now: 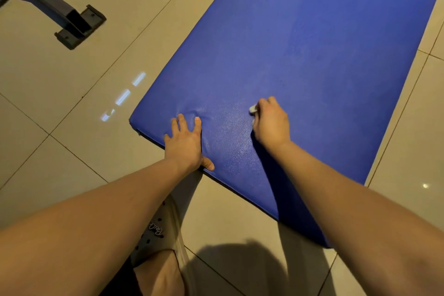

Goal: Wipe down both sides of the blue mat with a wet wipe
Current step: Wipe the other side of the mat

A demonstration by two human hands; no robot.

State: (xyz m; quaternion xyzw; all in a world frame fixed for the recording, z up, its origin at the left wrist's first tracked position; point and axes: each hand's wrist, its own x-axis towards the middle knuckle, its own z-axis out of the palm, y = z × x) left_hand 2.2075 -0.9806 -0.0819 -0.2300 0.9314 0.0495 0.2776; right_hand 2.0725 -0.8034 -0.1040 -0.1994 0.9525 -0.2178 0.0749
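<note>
Hands on near end of mat, right hand (271,120) wiping, left hand (186,142) bracing.
Right hand curls round a balled white wipe (253,109), pressing it on the mat (312,43); left hand lies flat, fingers spread, at the near left corner. Hands sit apart, side by side. Mat lies on tile floor (72,108), long axis running away up-right, so the unwiped stretch looks ahead of the right hand, nearer it.

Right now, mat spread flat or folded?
Mat lies flat on the floor: unbroken top face, no fold in view; far end out of frame. Left hand presses its near edge; right hand holds the wipe on it.
</note>
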